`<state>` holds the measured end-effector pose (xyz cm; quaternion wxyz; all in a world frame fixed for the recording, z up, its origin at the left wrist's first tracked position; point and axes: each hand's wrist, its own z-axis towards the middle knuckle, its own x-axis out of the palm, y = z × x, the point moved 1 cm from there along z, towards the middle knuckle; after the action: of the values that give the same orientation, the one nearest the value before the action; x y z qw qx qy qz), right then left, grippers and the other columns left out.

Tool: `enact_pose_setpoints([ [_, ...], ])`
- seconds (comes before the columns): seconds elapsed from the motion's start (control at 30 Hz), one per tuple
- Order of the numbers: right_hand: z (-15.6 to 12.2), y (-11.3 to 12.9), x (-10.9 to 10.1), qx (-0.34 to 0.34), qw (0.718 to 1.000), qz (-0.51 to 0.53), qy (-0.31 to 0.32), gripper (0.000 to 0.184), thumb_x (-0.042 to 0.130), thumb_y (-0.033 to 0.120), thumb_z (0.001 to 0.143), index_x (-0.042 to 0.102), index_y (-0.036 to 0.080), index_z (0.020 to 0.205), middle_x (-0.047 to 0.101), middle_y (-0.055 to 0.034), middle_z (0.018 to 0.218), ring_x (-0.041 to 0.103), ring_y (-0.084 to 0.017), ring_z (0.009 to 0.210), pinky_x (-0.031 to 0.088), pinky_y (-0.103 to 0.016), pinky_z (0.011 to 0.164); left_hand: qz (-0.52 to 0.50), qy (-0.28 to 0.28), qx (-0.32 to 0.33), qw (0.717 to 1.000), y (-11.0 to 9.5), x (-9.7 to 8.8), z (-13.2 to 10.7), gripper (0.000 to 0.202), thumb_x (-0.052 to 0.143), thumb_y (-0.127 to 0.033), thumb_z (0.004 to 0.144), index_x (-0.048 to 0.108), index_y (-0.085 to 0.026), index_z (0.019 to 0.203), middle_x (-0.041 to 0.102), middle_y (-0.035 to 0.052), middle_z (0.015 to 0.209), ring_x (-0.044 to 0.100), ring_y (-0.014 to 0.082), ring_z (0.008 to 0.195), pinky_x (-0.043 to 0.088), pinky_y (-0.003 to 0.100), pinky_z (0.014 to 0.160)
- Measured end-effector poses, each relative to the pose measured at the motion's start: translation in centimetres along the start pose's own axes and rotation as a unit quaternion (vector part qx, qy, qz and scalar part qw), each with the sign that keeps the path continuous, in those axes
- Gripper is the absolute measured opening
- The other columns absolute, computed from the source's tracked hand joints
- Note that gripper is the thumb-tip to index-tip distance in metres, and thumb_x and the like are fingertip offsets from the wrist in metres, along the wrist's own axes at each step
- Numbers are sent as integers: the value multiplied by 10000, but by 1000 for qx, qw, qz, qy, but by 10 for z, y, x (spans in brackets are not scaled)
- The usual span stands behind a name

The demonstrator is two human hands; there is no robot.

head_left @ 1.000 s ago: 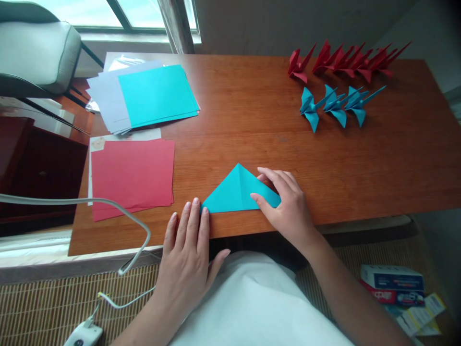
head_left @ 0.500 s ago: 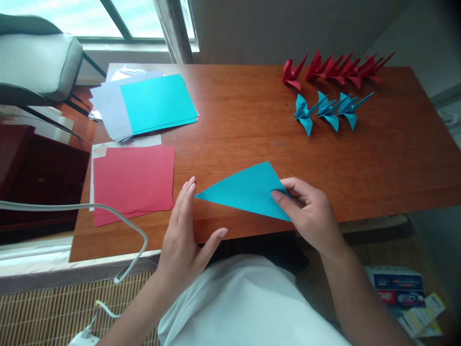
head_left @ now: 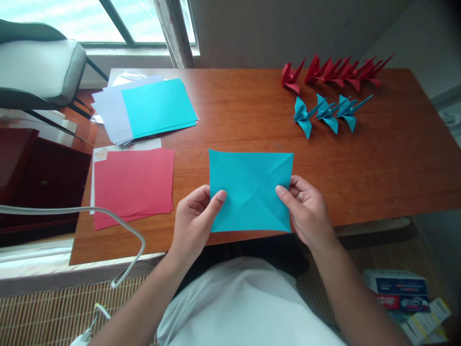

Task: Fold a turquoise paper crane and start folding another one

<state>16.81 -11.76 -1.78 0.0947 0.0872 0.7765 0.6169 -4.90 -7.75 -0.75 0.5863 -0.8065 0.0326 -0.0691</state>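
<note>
A sheet of blue paper is spread open at the table's front edge, with faint diagonal creases meeting near its middle. My left hand pinches its left side, thumb on top and fingers beneath. On the opposite side my right hand grips it the same way. The fingers under the paper are partly hidden. Beyond my hands, at the back right, stand blue paper cranes in a row, with red paper cranes in another row behind them.
Red sheets lie on the table at the left. Behind them is a stack of blue sheets over white paper. A white cable loops past the front left corner. A chair stands by the window.
The blue paper has gone from a folded triangle to an opened, flat sheet. My left hand, earlier apart from the paper with fingers stretched, now holds its left side.
</note>
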Motion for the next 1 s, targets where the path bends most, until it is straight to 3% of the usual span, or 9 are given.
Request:
enact_pose_setpoints([
  [0.2,0,-2,1,-27,998,-34,-48,217,733,422,881,683,229,968,772,-25,880,731,-195,793,594,-300,680,105,-10,-23,994,-10,-3,3,375,731,-494,846,599,-173,705,461,-28,625,388,89,557,328,215,484],
  [0.37,1,-2,2,-46,994,-77,-66,210,743,413,870,684,226,944,766,-39,863,728,-210,782,600,-324,668,235,-14,60,970,-8,-10,7,414,690,-457,877,513,-181,623,358,-44,578,319,81,536,243,217,459],
  [0.47,6,-7,-1,-52,991,-115,-50,218,716,430,884,672,223,937,762,-41,863,724,-210,773,591,-322,656,305,3,93,948,-6,-13,9,371,644,-446,913,542,-188,666,401,-52,557,359,81,506,277,215,466],
  [0.57,12,-9,-4,-80,973,-209,-46,214,684,425,901,672,223,971,754,-34,849,706,-194,716,566,-307,630,441,-38,169,880,-7,-13,12,222,654,-414,917,649,-201,977,641,-5,763,582,125,630,419,225,562],
  [0.67,16,-7,-4,-137,931,-332,-65,214,665,387,910,677,230,1056,741,-22,806,647,-168,596,525,-304,591,553,-89,300,772,-8,-12,13,444,674,-321,915,561,-201,1327,677,130,1219,682,259,1058,536,350,845],
  [0.77,17,-4,-3,-192,895,-399,-61,238,642,352,928,662,220,1126,743,-42,837,680,-198,665,544,-322,625,574,40,419,703,-5,-10,14,486,608,-174,948,513,-197,1424,598,148,1430,535,300,1366,440,448,1111],
  [0.87,17,0,-4,-232,859,-454,-57,323,615,303,949,615,194,1253,741,-109,1011,716,-250,849,592,-377,735,578,184,447,658,0,-10,16,425,514,-131,991,548,-163,1414,565,104,1504,452,275,1453,364,430,1197],
  [0.93,16,5,-8,-284,826,-484,-58,405,611,241,945,569,195,1344,708,-153,1169,700,-290,1021,589,-447,875,597,213,433,640,3,-11,20,424,466,-149,1016,541,-134,1433,547,92,1524,450,268,1455,350,418,1209],
  [1.0,13,10,-11,-355,800,-485,-8,476,623,199,931,533,213,1398,660,-163,1314,635,-312,1214,542,-498,1009,608,226,427,630,4,-13,23,435,437,-162,1028,533,-127,1451,527,86,1541,448,268,1457,338,424,1219],
])
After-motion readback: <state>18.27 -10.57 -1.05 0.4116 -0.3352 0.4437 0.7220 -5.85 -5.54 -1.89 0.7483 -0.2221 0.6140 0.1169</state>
